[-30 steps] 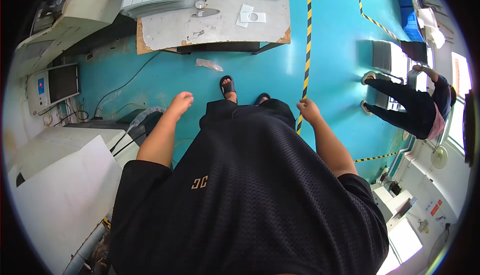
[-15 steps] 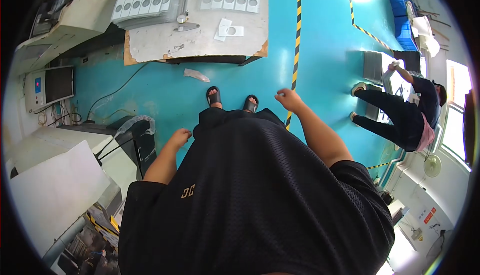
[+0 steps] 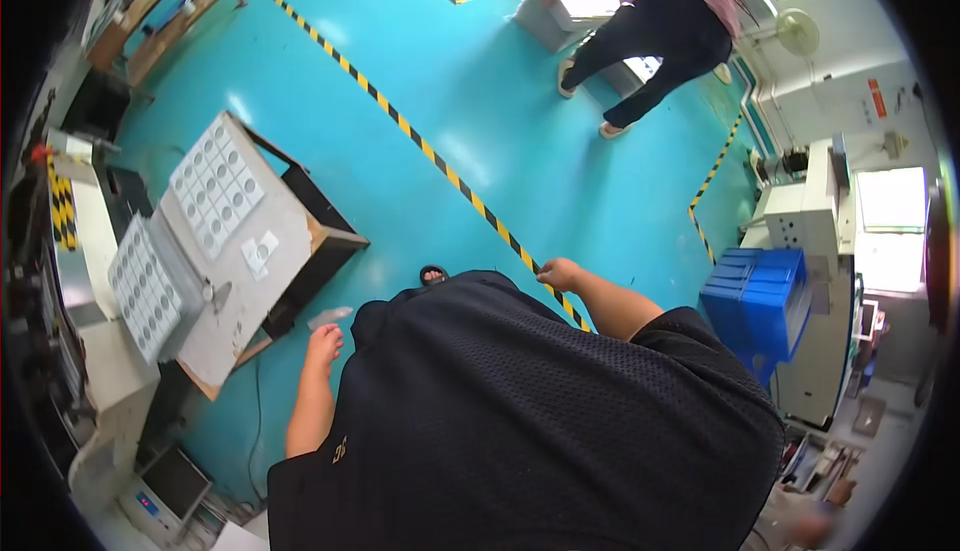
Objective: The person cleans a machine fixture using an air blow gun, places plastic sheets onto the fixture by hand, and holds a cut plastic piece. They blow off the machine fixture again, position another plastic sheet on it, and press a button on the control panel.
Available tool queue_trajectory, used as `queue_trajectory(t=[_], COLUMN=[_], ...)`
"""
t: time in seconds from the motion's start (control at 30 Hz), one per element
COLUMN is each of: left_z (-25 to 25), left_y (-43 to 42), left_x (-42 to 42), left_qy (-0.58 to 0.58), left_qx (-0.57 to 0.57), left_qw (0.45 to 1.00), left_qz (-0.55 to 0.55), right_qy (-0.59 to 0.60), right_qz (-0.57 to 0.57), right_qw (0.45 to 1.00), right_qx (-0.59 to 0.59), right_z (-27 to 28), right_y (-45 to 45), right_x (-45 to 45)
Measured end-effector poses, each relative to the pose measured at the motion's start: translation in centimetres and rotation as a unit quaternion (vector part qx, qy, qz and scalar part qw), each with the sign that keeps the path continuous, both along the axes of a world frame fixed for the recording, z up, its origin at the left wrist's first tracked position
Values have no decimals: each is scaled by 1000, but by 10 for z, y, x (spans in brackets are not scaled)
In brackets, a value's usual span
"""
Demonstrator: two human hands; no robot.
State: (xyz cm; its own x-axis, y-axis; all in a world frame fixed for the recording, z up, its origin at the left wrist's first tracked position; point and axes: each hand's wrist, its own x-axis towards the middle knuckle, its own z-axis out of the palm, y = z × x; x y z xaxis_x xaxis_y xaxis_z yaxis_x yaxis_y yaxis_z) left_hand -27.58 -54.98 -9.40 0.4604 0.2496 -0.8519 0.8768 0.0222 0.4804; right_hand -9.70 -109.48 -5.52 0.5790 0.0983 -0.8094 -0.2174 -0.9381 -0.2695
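Note:
My left hand [image 3: 323, 344] hangs at my side with its fingers loosely bent and apart, and nothing shows in it. Just beyond it, a crumpled clear plastic piece [image 3: 330, 318] lies on the floor. My right hand [image 3: 560, 274] is held out over the floor by the striped tape, fingers loosely curled, touching nothing. To the left stands a worktable [image 3: 250, 301] bearing stacked sheets of round pieces in white squares [image 3: 145, 286], another such sheet [image 3: 217, 183], a few loose squares [image 3: 260, 254] and a small dial gauge [image 3: 210, 293].
Black-and-yellow tape [image 3: 400, 126] crosses the blue floor diagonally. A person [image 3: 650, 31] bends over grey boxes [image 3: 552, 23] at the top. Blue crates [image 3: 755, 296] stand beside a machine [image 3: 805, 201] on the right. A boxy display unit [image 3: 165, 491] sits at lower left.
My view has turned to the right. The worktable has shifted to the left, the other person to the top middle, and the blue crates now show on the right. Both hands stay empty.

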Motion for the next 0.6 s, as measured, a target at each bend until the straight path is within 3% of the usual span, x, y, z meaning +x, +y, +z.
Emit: queue_trajectory(t=[0.13,0.3,0.37,0.53,0.6], left_z=[33,27,34,62,65], left_y=[-18,-10,-3,31,46], left_x=[64,96,111,159,179], left_qy=[-25,-54,-41,18,61], left_qx=[42,23,-8,-112,-164], left_qw=[996,993,995,991,974], left_qz=[-72,-98,-86,-67,-140], right_qy=[73,66,23,-13,-25], right_qz=[-97,-27,59,-5,-2], right_qw=[992,997,998,999,999], right_qx=[-15,-11,0,38,34], right_z=[-4,-8,-18,-8,9], right_y=[-19,1,14,81,105], right_x=[-20,-1,24,137,180])
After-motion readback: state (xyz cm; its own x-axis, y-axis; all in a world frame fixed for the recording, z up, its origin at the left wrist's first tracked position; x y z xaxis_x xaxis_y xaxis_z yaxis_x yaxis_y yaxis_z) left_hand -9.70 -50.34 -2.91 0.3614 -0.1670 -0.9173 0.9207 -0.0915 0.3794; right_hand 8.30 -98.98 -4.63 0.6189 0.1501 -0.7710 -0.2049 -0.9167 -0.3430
